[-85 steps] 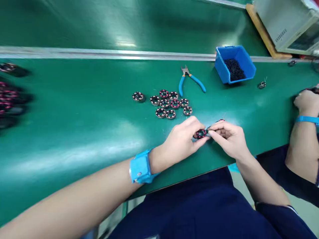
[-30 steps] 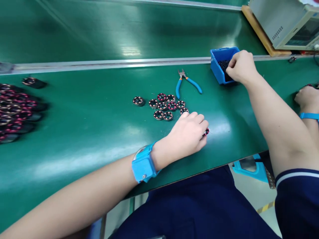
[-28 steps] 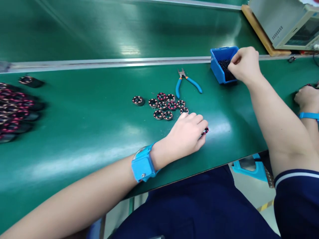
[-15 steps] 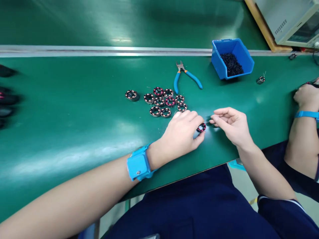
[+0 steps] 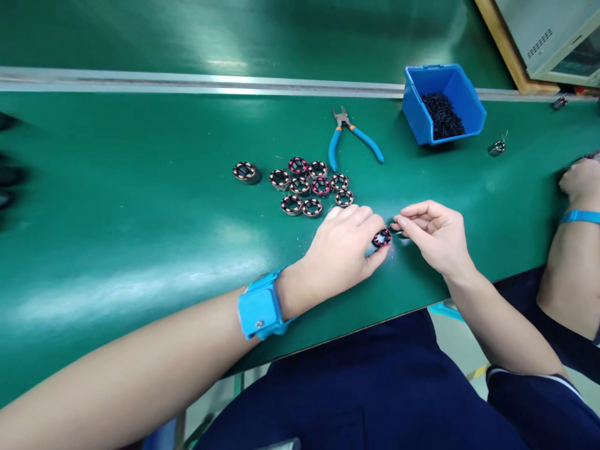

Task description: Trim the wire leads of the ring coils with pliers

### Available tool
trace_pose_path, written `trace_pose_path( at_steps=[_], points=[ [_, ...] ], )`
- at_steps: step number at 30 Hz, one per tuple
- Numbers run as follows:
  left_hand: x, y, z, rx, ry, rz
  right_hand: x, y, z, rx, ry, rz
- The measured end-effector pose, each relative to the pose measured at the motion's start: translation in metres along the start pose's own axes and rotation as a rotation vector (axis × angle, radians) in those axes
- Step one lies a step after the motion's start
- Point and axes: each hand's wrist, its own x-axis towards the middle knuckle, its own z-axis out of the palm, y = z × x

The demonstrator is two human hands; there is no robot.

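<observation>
The green surface (image 5: 140, 206) carries a blue bin (image 5: 415, 115); before it, the left hand (image 5: 344, 242) is curled, the right hand (image 5: 437, 239) pinched nearly closed (anything held is indistinct), pliers (image 5: 334, 149) lie beyond, and a ring (image 5: 376, 241) is gripped in the left, just beside the right.

This is an assembly workshop, shown by the long green bench (image 5: 164, 206), its blue bin (image 5: 417, 112) of black pieces (image 5: 443, 115), the pliers (image 5: 345, 120) and clustered ring-shaped parts (image 5: 309, 187) left of that bin, and a co-worker's arm (image 5: 569, 275) right of it.
</observation>
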Motion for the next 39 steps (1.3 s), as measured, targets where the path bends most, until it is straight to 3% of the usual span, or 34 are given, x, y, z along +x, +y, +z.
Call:
trace_pose_path(
  at_steps=[30, 34, 39],
  points=[
    [-0.001, 0.000, 0.000, -0.008, 0.005, 0.021, -0.001, 0.002, 0.002, -0.095, -0.026, -0.026],
    [-0.001, -0.001, 0.002, -0.027, 0.024, 0.014, -0.003, 0.002, -0.002, -0.251, -0.066, -0.127],
    [-0.001, -0.003, 0.002, -0.114, 0.077, 0.004, -0.004, 0.001, -0.014, -0.490, -0.157, -0.454]
  ],
)
